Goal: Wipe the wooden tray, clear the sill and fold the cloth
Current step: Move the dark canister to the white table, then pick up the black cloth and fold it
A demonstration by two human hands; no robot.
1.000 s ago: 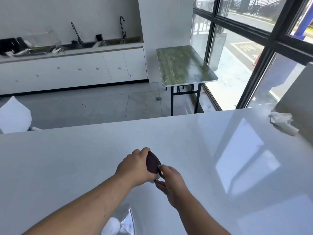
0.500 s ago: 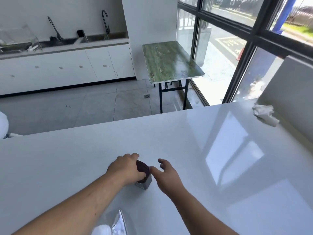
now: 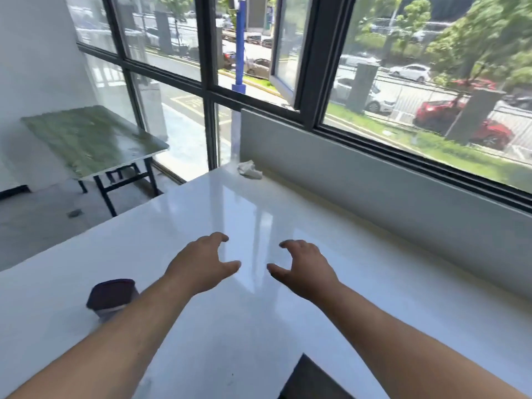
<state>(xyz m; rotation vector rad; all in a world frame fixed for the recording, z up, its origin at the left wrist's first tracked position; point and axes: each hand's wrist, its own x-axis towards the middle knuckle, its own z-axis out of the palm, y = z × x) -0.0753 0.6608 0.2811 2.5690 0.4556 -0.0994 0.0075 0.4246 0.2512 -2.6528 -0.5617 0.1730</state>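
Released now, the small dark-lidded container (image 3: 112, 296) sits left of the left hand (image 3: 201, 266); both it and the right hand (image 3: 305, 269) hover spread wide, empty, over the glossy white tabletop (image 3: 259, 326).

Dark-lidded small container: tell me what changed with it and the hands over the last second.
Both hands let go: the dark-lidded small container now stands alone on the glossy white counter, while the left hand and right hand reach forward, open and empty. The crumpled white cloth stayed by the window.
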